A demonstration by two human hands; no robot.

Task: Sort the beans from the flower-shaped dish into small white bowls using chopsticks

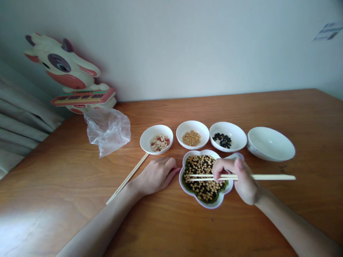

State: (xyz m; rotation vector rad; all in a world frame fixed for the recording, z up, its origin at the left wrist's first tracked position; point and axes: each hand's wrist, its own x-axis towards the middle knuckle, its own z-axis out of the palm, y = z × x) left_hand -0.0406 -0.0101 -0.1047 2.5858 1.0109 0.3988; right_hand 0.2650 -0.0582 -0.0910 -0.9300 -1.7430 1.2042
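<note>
My right hand (235,180) grips a pair of wooden chopsticks (268,177) that lie level across a flower-shaped white dish (209,205), their tips above a mix of green, yellow and black beans (203,166). My left hand (157,175) rests palm down on the table, holding nothing, its fingertips close to the dish's left rim. Just left of that hand, a second pair of chopsticks (127,177) lies on the wood, its upper end near a small white bowl (158,129) of peanut pieces and red bits.
Along the wooden table (227,107) stand a white bowl (193,125) of yellow soybeans and a white bowl (235,132) of black beans, then a larger white bowl (270,144). A clear plastic bag (108,132) lies at left, below a cow-shaped toy (63,60).
</note>
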